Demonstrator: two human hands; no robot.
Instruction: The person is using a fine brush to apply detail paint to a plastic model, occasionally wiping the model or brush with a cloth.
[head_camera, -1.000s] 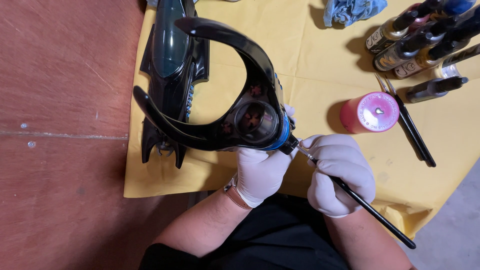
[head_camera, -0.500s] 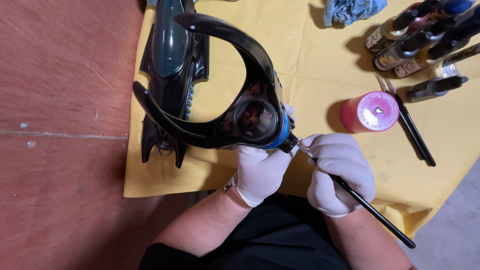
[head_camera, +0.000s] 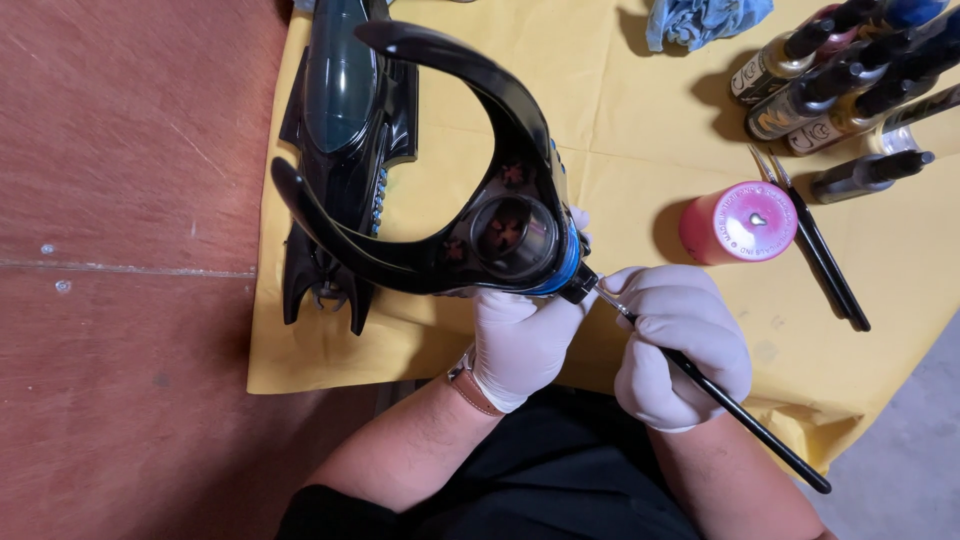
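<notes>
Nothing much has moved since a moment ago: both my hands stay in the same spot and the brush tip stays at the same place on the toy.

My left hand (head_camera: 520, 335), in a white glove, comes up from below with the wrist bent. Its fingers are closed around the bottom of the black curved toy part (head_camera: 450, 200), next to its blue ring. I hold that part up above the yellow cloth (head_camera: 620, 130). Its two long horns point up and to the left.

My right hand (head_camera: 683, 345), also in a white glove, sits just beside my left hand. Its fingers are pinched shut on a thin black paintbrush (head_camera: 720, 400). The brush handle sticks out down and to the right. The brush tip touches the toy part near the blue ring.

Under the toy part, a black toy car (head_camera: 340, 110) lies on the cloth. A pink round cap (head_camera: 738, 222) stands near my right hand, with two more brushes (head_camera: 820, 250) beside it. Small paint bottles (head_camera: 840, 80) lie farther away.
</notes>
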